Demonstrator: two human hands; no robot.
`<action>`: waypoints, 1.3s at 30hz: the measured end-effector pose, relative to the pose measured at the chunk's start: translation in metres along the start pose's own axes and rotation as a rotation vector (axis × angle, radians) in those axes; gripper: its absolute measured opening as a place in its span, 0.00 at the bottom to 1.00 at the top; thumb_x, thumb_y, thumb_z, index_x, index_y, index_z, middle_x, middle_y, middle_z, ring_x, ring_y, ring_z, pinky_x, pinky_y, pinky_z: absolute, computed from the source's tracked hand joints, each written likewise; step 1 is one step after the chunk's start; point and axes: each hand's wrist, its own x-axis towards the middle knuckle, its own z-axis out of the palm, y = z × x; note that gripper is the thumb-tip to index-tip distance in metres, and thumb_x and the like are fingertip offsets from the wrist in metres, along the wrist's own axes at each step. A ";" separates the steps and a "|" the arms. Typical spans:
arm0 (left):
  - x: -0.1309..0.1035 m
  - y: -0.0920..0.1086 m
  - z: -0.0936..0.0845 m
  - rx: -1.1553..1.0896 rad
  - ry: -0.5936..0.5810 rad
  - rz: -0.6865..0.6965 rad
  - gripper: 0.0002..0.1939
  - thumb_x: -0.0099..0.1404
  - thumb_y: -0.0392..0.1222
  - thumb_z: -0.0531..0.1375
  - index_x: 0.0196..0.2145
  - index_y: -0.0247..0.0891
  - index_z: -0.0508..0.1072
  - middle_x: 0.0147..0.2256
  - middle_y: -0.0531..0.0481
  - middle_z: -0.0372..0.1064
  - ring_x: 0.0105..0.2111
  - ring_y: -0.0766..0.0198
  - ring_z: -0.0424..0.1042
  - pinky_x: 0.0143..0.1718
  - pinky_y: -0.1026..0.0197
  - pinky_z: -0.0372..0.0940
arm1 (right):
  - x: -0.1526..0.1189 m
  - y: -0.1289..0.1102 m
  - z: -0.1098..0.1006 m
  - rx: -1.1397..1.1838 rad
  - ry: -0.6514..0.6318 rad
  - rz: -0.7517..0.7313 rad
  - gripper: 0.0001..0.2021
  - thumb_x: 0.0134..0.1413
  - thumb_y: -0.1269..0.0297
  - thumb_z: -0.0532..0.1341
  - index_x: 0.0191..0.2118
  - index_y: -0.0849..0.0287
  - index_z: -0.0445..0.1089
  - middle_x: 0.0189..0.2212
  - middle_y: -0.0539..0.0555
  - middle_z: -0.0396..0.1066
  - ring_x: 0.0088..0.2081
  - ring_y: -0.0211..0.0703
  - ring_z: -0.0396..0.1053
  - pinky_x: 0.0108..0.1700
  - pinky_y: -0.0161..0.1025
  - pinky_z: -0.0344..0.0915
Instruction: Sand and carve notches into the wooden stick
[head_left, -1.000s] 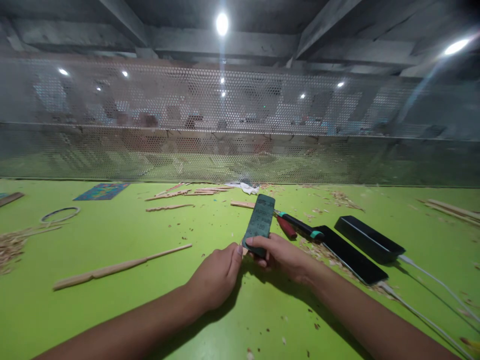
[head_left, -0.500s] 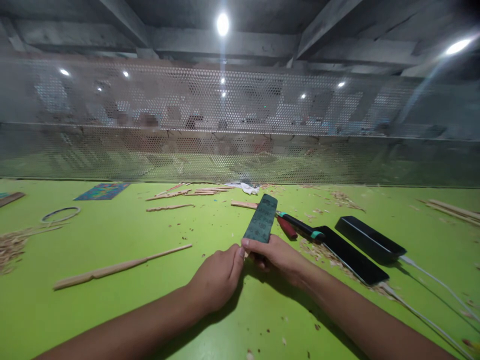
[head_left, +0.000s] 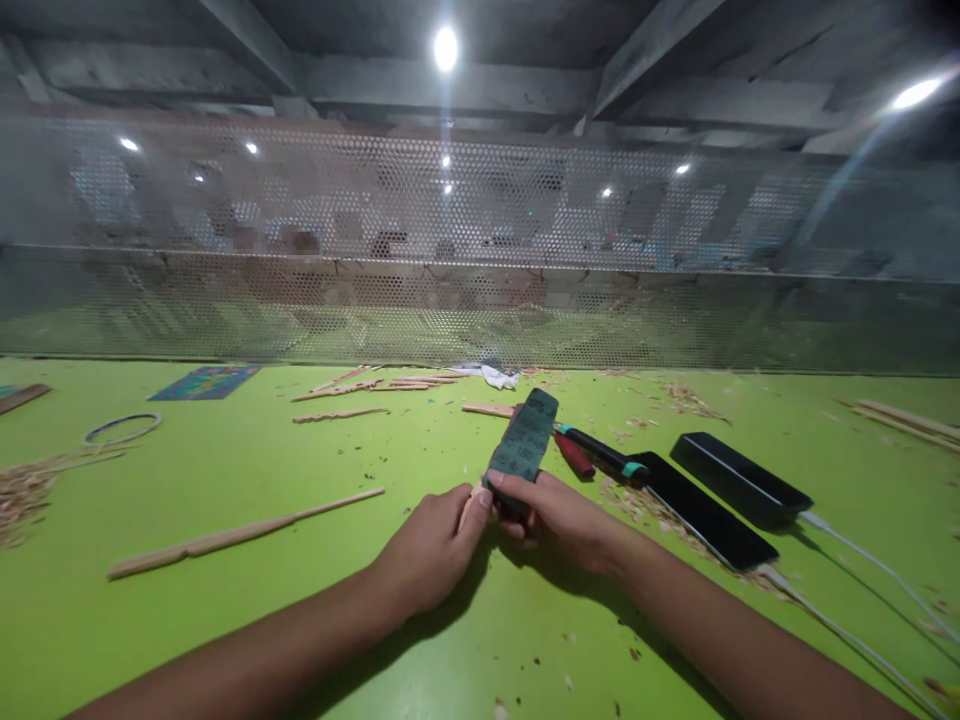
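Observation:
A dark green strip of sandpaper [head_left: 525, 435], printed with "180", is pinched between the thumb and fingers of my right hand [head_left: 566, 515]. Its far end sticks up and away from me. My left hand [head_left: 424, 555] is closed around a pale wooden stick [head_left: 470, 500], most of which is hidden by my fingers and the sandpaper. Both hands meet over the middle of the green table, thumbs almost touching, where the sandpaper lies against the wood. Left of them rests a long carved wooden stick [head_left: 240, 535] with a tapered end.
Right of my hands lie a black-handled tool [head_left: 604, 452], a red object [head_left: 574, 457], a phone [head_left: 705, 515] and a black box [head_left: 739, 480], both with white cables. Carved sticks [head_left: 341, 414] and wood shavings [head_left: 26, 495] are scattered about. A perforated screen [head_left: 480, 300] closes off the back.
My left hand has shifted slightly left and down, baring more of the wood by the thumb. The sandpaper has turned and bent a little in my right hand.

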 end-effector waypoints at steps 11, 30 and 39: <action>0.002 0.004 -0.001 -0.015 -0.018 -0.020 0.27 0.78 0.52 0.47 0.40 0.37 0.82 0.37 0.44 0.84 0.35 0.53 0.78 0.40 0.58 0.69 | 0.000 0.004 0.011 0.087 0.051 0.013 0.27 0.43 0.41 0.75 0.26 0.57 0.63 0.18 0.44 0.58 0.21 0.32 0.52 0.25 0.35 0.46; 0.001 0.003 -0.004 0.011 -0.046 -0.010 0.25 0.78 0.55 0.48 0.40 0.36 0.78 0.36 0.44 0.80 0.33 0.55 0.74 0.36 0.58 0.65 | 0.004 0.005 0.008 -0.009 0.184 -0.049 0.23 0.45 0.46 0.73 0.24 0.57 0.64 0.17 0.45 0.59 0.20 0.33 0.53 0.25 0.37 0.45; 0.001 -0.002 0.000 0.016 -0.046 -0.062 0.23 0.77 0.56 0.49 0.34 0.38 0.70 0.28 0.52 0.68 0.28 0.62 0.63 0.29 0.60 0.52 | 0.006 -0.002 -0.003 -0.045 0.246 -0.108 0.23 0.45 0.45 0.73 0.23 0.56 0.63 0.17 0.46 0.59 0.21 0.34 0.51 0.25 0.37 0.44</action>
